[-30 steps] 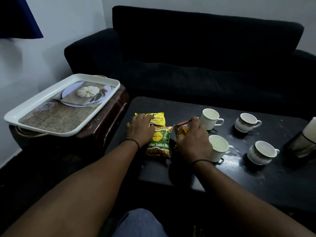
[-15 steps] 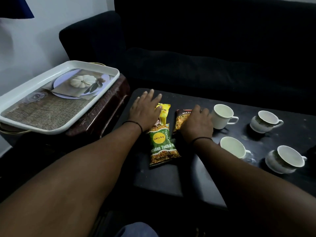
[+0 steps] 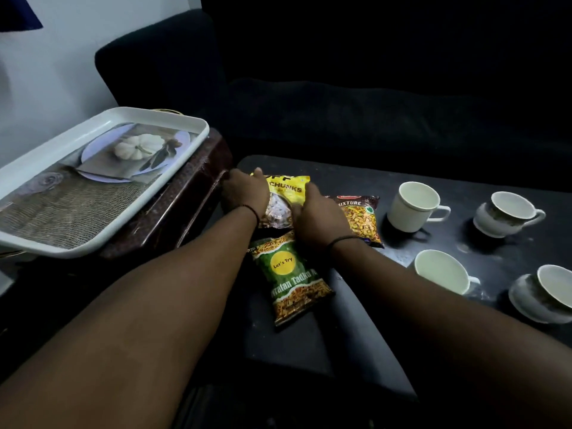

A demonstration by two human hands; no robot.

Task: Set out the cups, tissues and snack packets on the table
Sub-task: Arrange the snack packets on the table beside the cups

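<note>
Three snack packets lie at the left end of the black table (image 3: pixel 365 329). The yellow packet (image 3: pixel 286 193) marked CHUNKS is farthest; my left hand (image 3: pixel 244 193) grips its left side and my right hand (image 3: pixel 315 218) grips its right side. A green packet (image 3: pixel 289 277) lies nearer me, its top partly under my right wrist. A dark red mixture packet (image 3: pixel 360 216) lies to the right of my right hand. Four white cups stand further right: a plain mug (image 3: pixel 413 205), another mug (image 3: pixel 442 270), and two patterned cups (image 3: pixel 507 213) (image 3: pixel 548 292). No tissues are in view.
A white tray (image 3: pixel 102 239) with a printed picture rests on a dark brown side table (image 3: pixel 173 218) left of the black table. A black sofa (image 3: pixel 371 103) runs along the far side. A white wall stands at the left.
Both hands have come together onto the yellow packet, which now lies turned wide with its label showing. My right hand has left the red packet. The view has tilted down slightly.
</note>
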